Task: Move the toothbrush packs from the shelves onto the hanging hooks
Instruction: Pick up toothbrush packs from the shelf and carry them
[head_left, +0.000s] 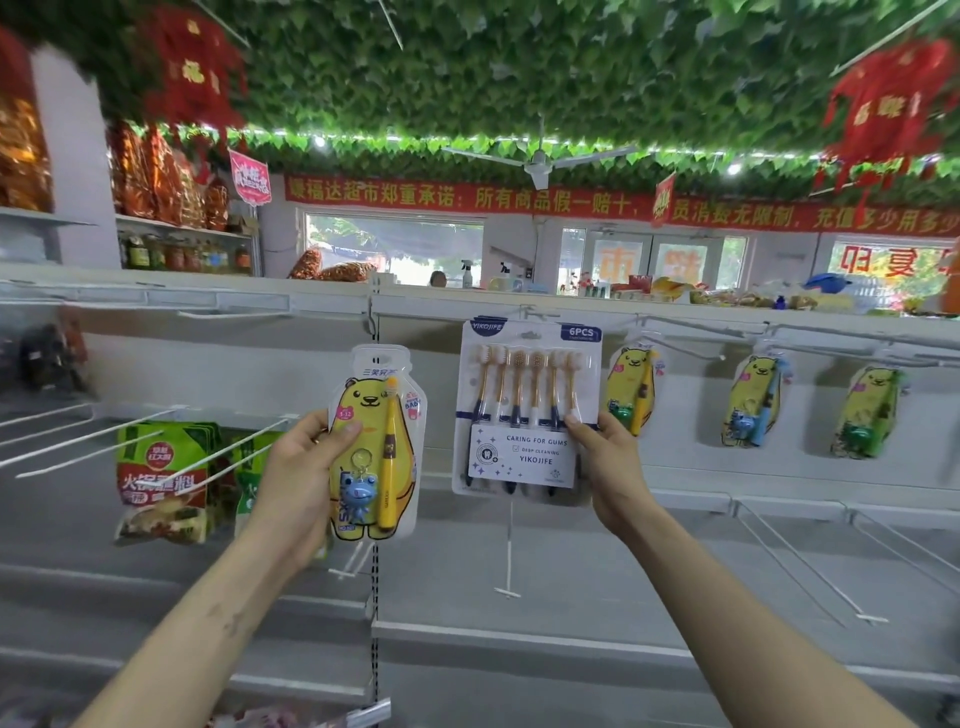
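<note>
Looking from the head camera, the left hand (298, 478) grips a bear pack (371, 441) in front of the shelving, thumb pressed on its front left edge and fingers curled behind it. The pack stands upright, long axis vertical, with its hang hole at the top. It is a glossy clear blister with a bottle-like outline over a yellow cartoon-bear card. Inside, a yellow toothbrush stands bristles up and handle down, beside a small blue figure on a key ring.

The right hand (610, 467) pinches the lower right edge of a six-brush pack (527, 410), thumb on the front. This pack is a flat, rounded rectangle of clear plastic on a white and blue card, also upright. Its six brushes lie side by side, bristle heads up, with amber necks and dark blue or white handles. Its top edge reaches a hook on the rail, but whether it hangs there cannot be told. The two hands are apart, each clamped on its own pack, the packs near each other at the same height.

To the right, three hanging bear packs (756, 400) dangle from white wire hooks (675, 325), long axes vertical. At lower left, green sauce pouches (161, 478) hang from slanting wire prongs. A grey shelf (519, 571) lies below the hands. Overhead are a leaf ceiling (519, 78), a white ceiling fan (537, 161) and a red banner (467, 197).
</note>
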